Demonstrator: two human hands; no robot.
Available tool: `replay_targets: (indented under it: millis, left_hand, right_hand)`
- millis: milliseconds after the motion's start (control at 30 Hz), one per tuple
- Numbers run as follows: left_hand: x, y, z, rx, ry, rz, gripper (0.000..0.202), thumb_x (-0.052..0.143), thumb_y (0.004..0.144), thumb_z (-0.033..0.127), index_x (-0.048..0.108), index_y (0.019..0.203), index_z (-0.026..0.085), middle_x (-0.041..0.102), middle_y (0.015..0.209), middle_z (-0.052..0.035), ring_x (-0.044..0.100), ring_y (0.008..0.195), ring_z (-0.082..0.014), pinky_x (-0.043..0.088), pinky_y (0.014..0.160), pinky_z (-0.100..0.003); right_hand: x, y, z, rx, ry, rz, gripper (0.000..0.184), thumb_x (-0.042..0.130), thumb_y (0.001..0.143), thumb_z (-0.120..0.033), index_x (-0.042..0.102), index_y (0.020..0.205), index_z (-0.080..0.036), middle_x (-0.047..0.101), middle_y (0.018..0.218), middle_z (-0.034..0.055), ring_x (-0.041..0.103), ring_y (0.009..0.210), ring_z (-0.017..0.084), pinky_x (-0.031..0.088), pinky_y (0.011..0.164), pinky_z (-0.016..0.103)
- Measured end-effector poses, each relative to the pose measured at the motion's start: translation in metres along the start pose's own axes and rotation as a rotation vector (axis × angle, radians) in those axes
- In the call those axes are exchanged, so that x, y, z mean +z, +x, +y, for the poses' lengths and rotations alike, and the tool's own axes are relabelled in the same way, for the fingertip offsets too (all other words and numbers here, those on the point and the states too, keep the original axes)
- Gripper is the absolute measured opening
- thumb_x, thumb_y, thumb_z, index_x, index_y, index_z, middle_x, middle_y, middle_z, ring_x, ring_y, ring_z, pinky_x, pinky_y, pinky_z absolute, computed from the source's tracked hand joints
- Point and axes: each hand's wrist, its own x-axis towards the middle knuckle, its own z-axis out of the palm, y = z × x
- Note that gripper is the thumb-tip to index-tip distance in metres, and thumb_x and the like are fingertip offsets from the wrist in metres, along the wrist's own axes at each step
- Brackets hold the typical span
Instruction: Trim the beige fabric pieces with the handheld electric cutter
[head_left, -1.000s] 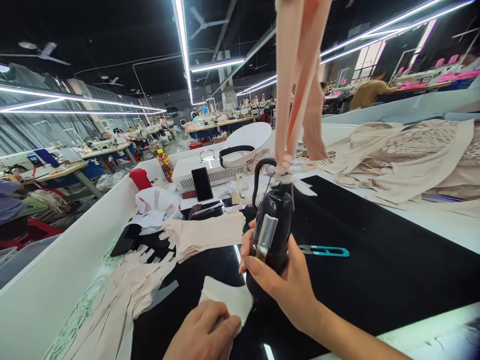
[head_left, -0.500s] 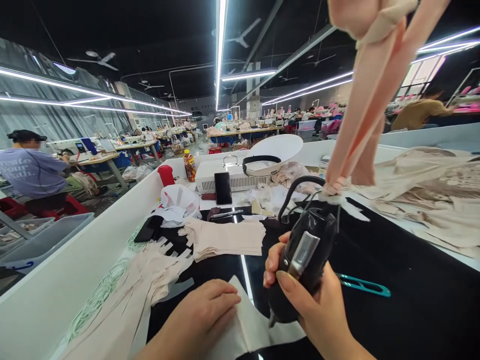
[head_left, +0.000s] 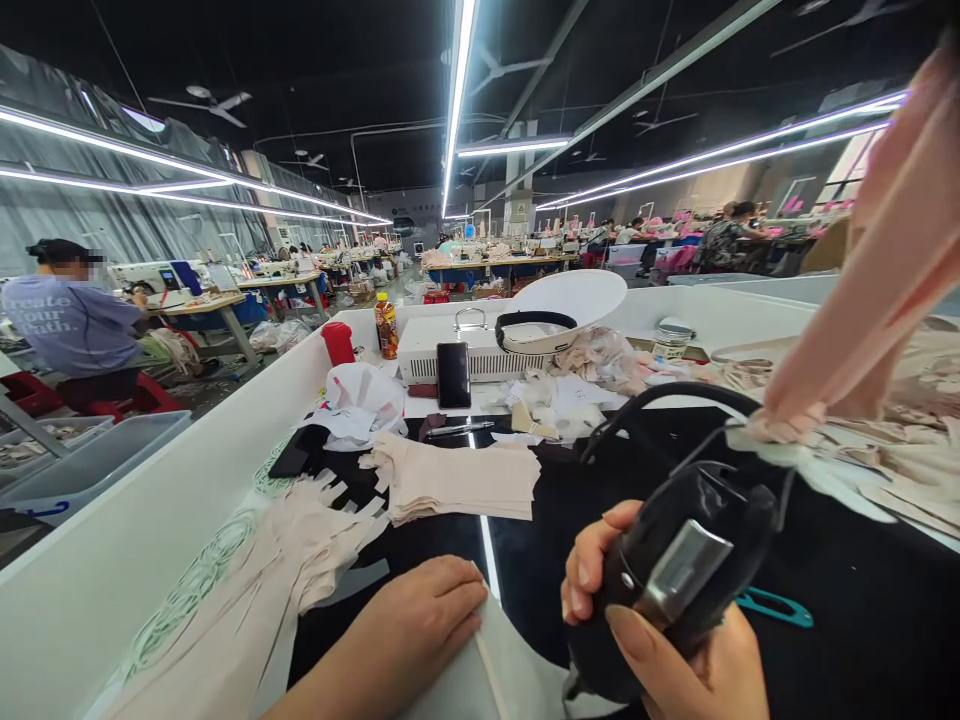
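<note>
My right hand (head_left: 664, 640) is wrapped round a black hand-held power tool (head_left: 675, 570) with a silver plate on its side and a black cord. A knotted strip of peach fabric (head_left: 862, 290) runs up from the tool's top end. Its lower tip is just above the edge of a pale cloth piece (head_left: 502, 665); whether they touch I cannot tell. On that cloth my left hand (head_left: 427, 615) lies flat, fingers stretched out and close together. Partly behind my right hand lie teal thread snips (head_left: 780, 607) on the black table top.
Beyond my hands is a stack of pale cut pieces (head_left: 465, 480). Beige strips (head_left: 300, 560) and green cord (head_left: 195, 590) line the left wall. A phone (head_left: 453, 375), a white box (head_left: 420, 350) and a drink bottle (head_left: 386, 328) stand behind. Beige cloth (head_left: 915, 440) heaps at right.
The power tool and my right hand have shifted right and slightly down, and the tool leans more to the right. The peach strip has swung right. My left hand stays on the cloth.
</note>
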Motion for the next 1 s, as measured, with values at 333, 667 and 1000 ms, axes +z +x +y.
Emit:
replay_targets:
  millis: [333, 667, 1000]
  left_hand:
    - [-0.001, 0.0, 0.004, 0.059, 0.107, -0.007, 0.021, 0.054, 0.11, 0.021, 0.066, 0.127, 0.017, 0.071, 0.125, -0.0069, 0.07, 0.117, -0.0199, 0.055, 0.113, -0.036]
    - [0.005, -0.003, 0.004, 0.063, 0.084, 0.042, 0.023, 0.052, 0.11, 0.023, 0.063, 0.129, 0.017, 0.07, 0.124, -0.0085, 0.069, 0.119, -0.0201, 0.058, 0.107, -0.029]
    - [0.004, -0.003, 0.004, 0.088, 0.078, 0.061, 0.025, 0.051, 0.11, 0.024, 0.064, 0.13, 0.016, 0.072, 0.12, -0.0096, 0.071, 0.119, -0.0212, 0.06, 0.105, -0.029]
  right_hand:
    - [0.002, 0.02, -0.002, -0.005, 0.029, 0.049, 0.029, 0.076, 0.097, -0.037, 0.061, 0.121, -0.032, 0.066, 0.087, 0.0007, 0.068, 0.07, 0.017, 0.062, 0.065, 0.031]
    - [0.031, 0.059, 0.028, 0.001, 0.068, 0.132, 0.035, 0.084, 0.091, -0.039, 0.061, 0.115, -0.029, 0.067, 0.085, -0.0024, 0.066, 0.069, 0.014, 0.058, 0.068, 0.029]
    - [0.041, 0.057, 0.036, -0.012, 0.086, 0.103, 0.033, 0.082, 0.092, -0.039, 0.06, 0.114, -0.03, 0.067, 0.087, -0.0032, 0.066, 0.069, 0.013, 0.059, 0.068, 0.029]
